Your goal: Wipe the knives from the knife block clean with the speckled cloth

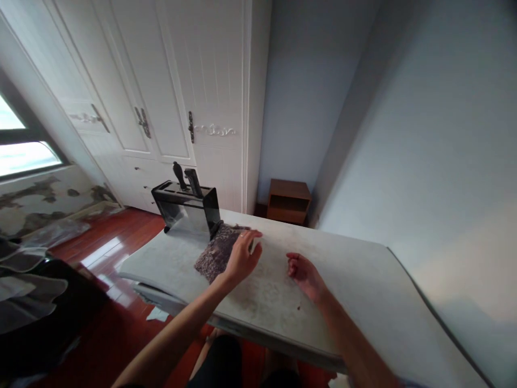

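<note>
- I can't see the undersides of the fingers on the left hand [241,256]; it hides the right side of the patterned cloth [214,254].
- The curled fingers of the right hand [304,274] block my view of its palm.
- Both forearms run off the bottom of my view, and the legs [223,355] are partly covered by the near edge of the bench [363,285].
- At far left a dark mass with grey sheer fabric [28,293] is cut off and too murky for me to name.
- The bench top is whitish, faintly flowered and stained, with a dark speck [299,307] toward its near edge.
- Beyond its far edge I have a white wardrobe [214,70] and a low brown cabinet [290,189]; a red floor [135,215] shines past the left end, below a window [28,159] and flaking wall.
- A black-framed holder [211,210] with two dark handles [194,182] upright in it stands by the far left corner.
- The cloth lies just right of that holder, toward the left end: brownish-purple, pale-figured, flat.
- I read the left hand as half open over the cloth's right side, thumb apart; whether it grips, I can't tell.
- The right hand is loosely curled, near mid-bench; I can't tell whether it holds anything.
</note>
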Tool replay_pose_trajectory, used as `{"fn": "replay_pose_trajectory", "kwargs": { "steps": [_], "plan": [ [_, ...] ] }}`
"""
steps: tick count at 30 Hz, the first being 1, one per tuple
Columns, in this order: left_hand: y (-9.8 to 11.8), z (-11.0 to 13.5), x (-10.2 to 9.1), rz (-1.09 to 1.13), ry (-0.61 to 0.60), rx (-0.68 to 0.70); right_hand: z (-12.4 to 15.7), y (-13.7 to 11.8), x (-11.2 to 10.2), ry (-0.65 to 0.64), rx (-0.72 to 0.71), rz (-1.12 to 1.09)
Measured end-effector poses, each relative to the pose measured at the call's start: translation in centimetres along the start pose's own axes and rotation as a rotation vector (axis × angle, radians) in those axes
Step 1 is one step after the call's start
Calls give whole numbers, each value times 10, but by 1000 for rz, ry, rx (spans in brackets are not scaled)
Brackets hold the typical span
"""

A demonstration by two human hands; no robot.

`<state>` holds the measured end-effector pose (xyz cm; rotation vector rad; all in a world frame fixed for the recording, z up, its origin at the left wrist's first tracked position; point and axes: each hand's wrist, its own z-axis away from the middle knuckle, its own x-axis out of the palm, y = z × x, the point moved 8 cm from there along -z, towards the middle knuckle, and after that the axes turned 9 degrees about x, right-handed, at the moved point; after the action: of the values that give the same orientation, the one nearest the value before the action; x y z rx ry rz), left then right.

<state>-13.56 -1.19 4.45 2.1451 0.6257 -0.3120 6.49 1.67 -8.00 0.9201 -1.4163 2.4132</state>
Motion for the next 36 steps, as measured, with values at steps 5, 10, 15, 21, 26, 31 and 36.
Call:
{"fn": "replay_pose_trajectory", "kwargs": {
  "steps": [5,10,15,21,26,31,36],
  "plan": [
    [-4,26,93,263,-446,-206,4,-6,4,-45,-74,-83],
    [-5,39,123,515,-458,-352,6,-12,6,-98,-97,-235],
    [-18,50,137,648,-444,-442,10,-22,12,-147,-154,-385],
    [-23,53,136,661,-357,-481,13,-21,16,-125,-148,-411],
    [-18,48,118,439,-246,-341,10,-17,15,-90,-155,-352],
    [-13,43,108,378,-202,-261,5,-7,5,3,-81,-347],
    [-25,48,107,431,-177,-386,1,-2,-2,20,-19,-264]
  ]
}}
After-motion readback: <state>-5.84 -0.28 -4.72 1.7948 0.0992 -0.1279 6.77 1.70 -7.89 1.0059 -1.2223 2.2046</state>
